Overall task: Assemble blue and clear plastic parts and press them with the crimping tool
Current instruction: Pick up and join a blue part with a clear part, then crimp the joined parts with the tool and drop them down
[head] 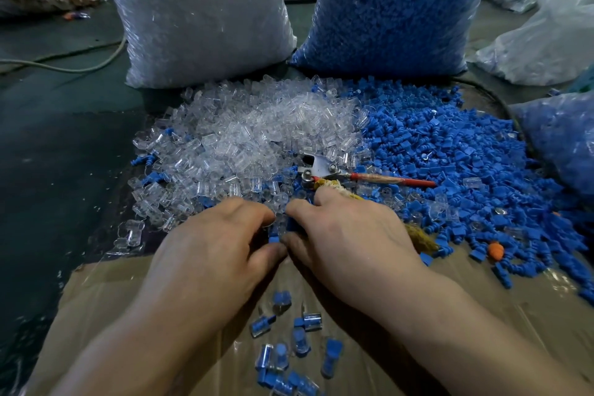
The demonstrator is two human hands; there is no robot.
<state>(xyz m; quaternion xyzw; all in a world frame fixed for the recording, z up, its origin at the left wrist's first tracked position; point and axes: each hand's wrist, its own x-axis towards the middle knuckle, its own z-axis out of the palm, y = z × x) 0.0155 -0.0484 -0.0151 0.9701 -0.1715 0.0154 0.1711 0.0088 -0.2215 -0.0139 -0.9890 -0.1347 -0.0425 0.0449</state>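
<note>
Head view. Left hand (218, 235) and right hand (347, 235) meet at centre frame, fingertips together over the near edge of the piles. Both grips are closed down tight, thumb and fingers pinching one blue-and-clear piece (275, 236) between them; cannot tell which half each grip has.

Crimping tool (324, 170) lies just above the right hand, metal head on the seam between the piles, with the red handle (401, 181) pointing right. Its other handle, cloth-wrapped (421, 241), runs under the right hand; cannot tell if it is gripped.

Loose clear parts (250, 138) are heaped centre-left and loose blue parts (450, 151) centre-right, the heaps touching. Assembled pieces (289, 344) are scattered at lower centre on the cardboard sheet (112, 299), between the forearms.

A big bag of clear parts (199, 10) stands upper left, labelled SJ 017, with a big bag of blue parts (395, 6) just beside it, upper right. One orange bit (496, 251) sits at the right among the blue. A cable (64, 64) lies on the dark floor (64, 154) at left.
</note>
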